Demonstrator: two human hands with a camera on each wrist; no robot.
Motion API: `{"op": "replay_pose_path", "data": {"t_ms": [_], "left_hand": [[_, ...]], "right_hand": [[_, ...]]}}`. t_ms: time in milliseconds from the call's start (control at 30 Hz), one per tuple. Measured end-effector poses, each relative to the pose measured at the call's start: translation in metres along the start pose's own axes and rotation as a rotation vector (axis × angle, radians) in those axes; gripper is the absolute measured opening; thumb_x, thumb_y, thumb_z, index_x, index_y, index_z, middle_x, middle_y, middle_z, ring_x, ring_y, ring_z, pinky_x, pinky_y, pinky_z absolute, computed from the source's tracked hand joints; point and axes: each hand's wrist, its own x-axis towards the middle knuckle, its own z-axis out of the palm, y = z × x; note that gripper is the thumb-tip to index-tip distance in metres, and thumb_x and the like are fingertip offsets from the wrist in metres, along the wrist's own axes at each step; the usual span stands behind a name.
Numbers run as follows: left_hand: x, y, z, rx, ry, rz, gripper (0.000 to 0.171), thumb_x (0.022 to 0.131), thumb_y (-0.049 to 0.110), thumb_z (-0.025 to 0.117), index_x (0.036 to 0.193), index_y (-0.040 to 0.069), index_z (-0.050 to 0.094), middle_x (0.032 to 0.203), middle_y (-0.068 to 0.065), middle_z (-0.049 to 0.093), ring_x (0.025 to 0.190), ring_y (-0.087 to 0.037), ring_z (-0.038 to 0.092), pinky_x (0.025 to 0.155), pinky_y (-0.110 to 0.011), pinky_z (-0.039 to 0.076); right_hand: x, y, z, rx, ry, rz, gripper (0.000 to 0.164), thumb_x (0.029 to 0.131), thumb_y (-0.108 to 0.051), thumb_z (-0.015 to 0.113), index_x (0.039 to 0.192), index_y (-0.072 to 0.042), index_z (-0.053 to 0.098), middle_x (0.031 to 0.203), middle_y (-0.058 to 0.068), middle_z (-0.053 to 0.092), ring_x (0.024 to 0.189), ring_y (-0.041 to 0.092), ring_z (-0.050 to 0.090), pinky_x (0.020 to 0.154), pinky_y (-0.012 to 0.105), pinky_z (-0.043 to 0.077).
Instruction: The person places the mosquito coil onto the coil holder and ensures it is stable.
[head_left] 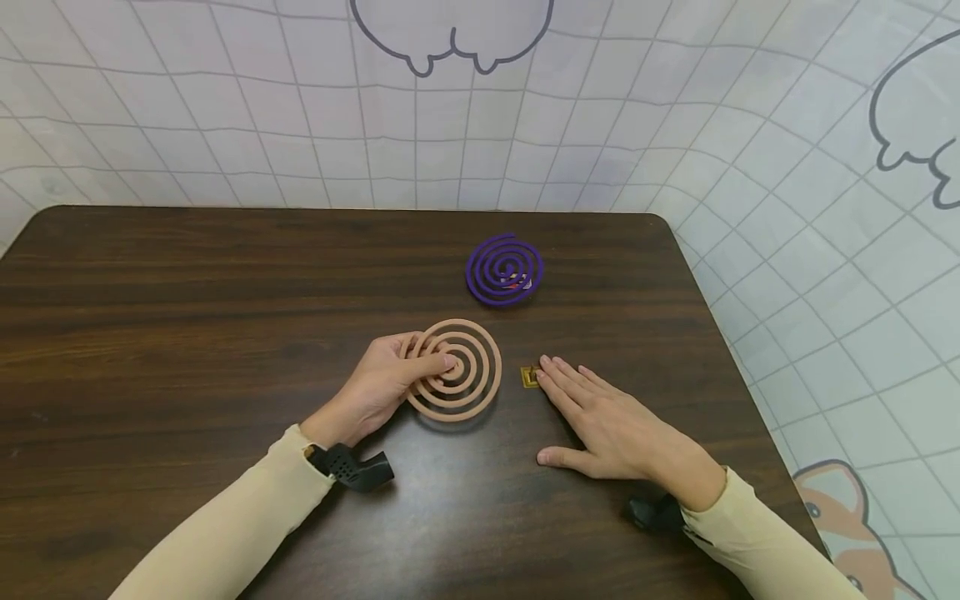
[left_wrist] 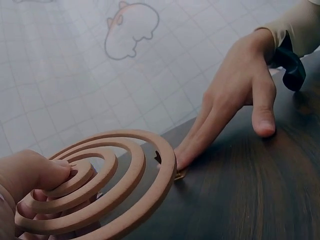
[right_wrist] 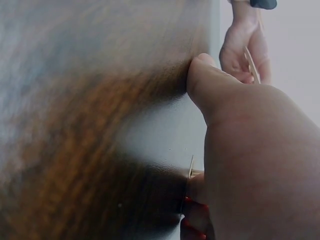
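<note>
In the head view my left hand [head_left: 375,383] grips a tan mosquito coil [head_left: 497,375], its thumb pressed over the middle and fingers behind. The coil is tilted above the table; in the left wrist view the coil [left_wrist: 169,165] shows its rings up close. To the right, my right hand [head_left: 618,429] lies palm down, fingers straight, thumb spread. Its fingertips touch a small gold metal coil stand [head_left: 528,377], partly covered by them. The right wrist view shows a thin edge of the stand [right_wrist: 191,167] by the fingers.
A purple mosquito coil [head_left: 508,268] lies farther back on the dark wood table [head_left: 225,275], with a small pale and red piece [head_left: 517,282] showing through its rings. White cloth with grid lines [head_left: 375,125] hangs behind the table and along its right side.
</note>
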Motion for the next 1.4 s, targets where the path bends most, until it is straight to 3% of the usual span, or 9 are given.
{"op": "replay_pose_path", "data": {"t_ms": [467,967,1400], "left_hand": [[0.011,-0.001,0.015,0.019,-0.011,-0.019,0.022,0.092,0.010,0.077,0.109,0.001,0.066,0.087,0.001,0.073,0.072,-0.006,0.068,0.067,-0.019,0.059],[0.024,-0.008,0.032,-0.025,-0.040,0.002,0.027,0.093,0.008,0.076,0.114,-0.004,0.065,0.090,0.001,0.073,0.073,-0.007,0.068,0.067,-0.019,0.059],[0.031,-0.008,0.044,-0.017,-0.073,0.002,0.030,0.092,0.010,0.077,0.116,-0.004,0.065,0.088,0.002,0.073,0.074,-0.006,0.068,0.067,-0.019,0.059]], "right_hand": [[-0.001,0.001,0.002,-0.006,0.005,-0.003,0.099,0.097,-0.075,0.047,0.163,-0.005,0.025,0.173,0.015,0.023,0.161,0.030,0.025,0.129,0.049,0.030],[-0.001,0.002,0.002,-0.004,0.008,-0.003,0.100,0.097,-0.076,0.047,0.164,-0.006,0.024,0.173,0.015,0.022,0.161,0.029,0.025,0.130,0.049,0.030],[-0.001,0.003,0.002,0.015,-0.028,0.013,0.102,0.096,-0.077,0.045,0.165,-0.006,0.019,0.173,0.015,0.018,0.162,0.028,0.021,0.131,0.048,0.026]]}}
